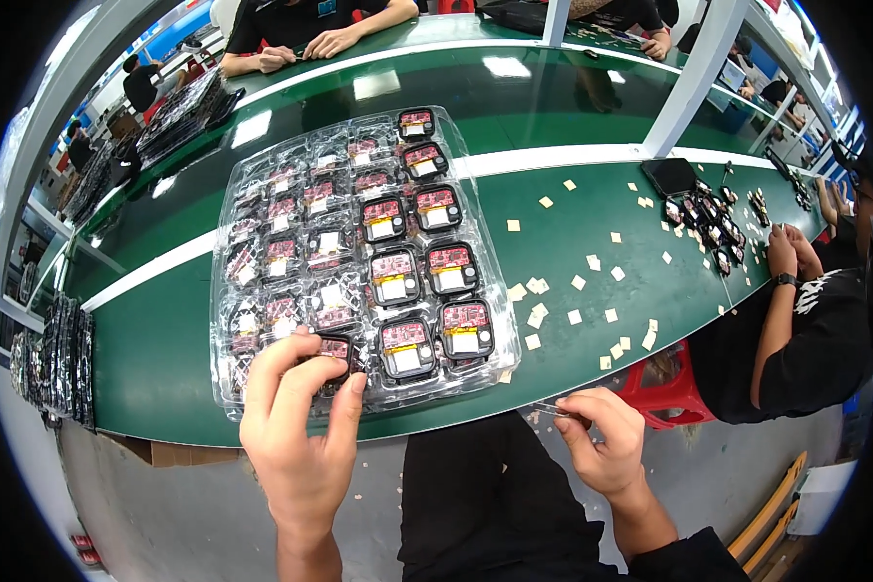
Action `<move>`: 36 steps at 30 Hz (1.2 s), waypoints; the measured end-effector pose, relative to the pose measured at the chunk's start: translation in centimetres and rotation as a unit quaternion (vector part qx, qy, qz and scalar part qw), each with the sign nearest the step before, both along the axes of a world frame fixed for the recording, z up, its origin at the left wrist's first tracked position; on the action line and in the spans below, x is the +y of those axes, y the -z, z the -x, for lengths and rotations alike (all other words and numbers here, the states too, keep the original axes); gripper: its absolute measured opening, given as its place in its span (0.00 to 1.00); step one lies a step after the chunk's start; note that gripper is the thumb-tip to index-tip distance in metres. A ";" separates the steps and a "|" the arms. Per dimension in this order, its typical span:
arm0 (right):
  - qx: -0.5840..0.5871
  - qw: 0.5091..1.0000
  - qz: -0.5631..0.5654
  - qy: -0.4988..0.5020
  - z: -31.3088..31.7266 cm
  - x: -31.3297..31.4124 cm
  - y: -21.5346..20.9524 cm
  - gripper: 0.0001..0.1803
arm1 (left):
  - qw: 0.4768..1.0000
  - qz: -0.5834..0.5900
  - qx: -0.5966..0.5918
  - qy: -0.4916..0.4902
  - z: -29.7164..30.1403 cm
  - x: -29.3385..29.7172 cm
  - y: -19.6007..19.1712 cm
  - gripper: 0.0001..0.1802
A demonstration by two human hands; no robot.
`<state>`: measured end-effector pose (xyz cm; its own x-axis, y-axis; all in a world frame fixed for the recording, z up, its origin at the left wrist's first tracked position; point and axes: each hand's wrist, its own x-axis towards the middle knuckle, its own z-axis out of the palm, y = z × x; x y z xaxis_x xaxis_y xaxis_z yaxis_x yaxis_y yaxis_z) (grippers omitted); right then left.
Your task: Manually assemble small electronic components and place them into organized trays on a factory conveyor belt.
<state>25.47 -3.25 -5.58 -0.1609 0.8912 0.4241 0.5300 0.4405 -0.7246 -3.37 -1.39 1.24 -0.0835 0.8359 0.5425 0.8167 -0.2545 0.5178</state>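
A clear plastic tray (485,228) lies in front of me, its pockets holding several black-framed smartwatch bodies with red circuit boards, such as one watch body (407,347) in a near pocket. My left hand (306,417) reaches over the tray's near side, its fingers closed round the edges of another watch body (335,349) there. To the right, off the table's edge, my right hand (601,436) pinches thin metal tweezers (550,407) that point left. Several left-hand pockets show red boards through layers of clear plastic.
Small pale paper squares (595,262) are scattered over the green table (553,233) right of the tray. Farther right, a pile of watch parts (713,228) lies by a co-worker (795,320). A grey post (694,82) rises behind. Stacked black trays (58,369) stand at the left.
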 end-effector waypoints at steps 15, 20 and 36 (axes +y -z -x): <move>-0.085 0.969 -0.065 0.225 -6.6 6.5 -0.3 0.09 | 0.964 -0.013 0.260 0.042 0.7 -1.4 -0.3 0.22; -0.255 0.841 0.008 0.477 -16.1 11.0 1.4 0.16 | 0.965 -0.001 0.256 0.049 -0.2 -1.2 -0.2 0.26; -0.162 0.898 -0.065 0.405 -17.5 9.7 1.1 0.17 | 0.973 -0.183 0.049 0.129 -4.1 -6.3 3.7 0.06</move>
<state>43.01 6.48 -6.66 0.3838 0.7182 0.5804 0.8878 -0.1141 -0.4459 0.68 -7.73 -2.50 0.1710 0.5711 0.8029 0.7425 -0.6104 0.2760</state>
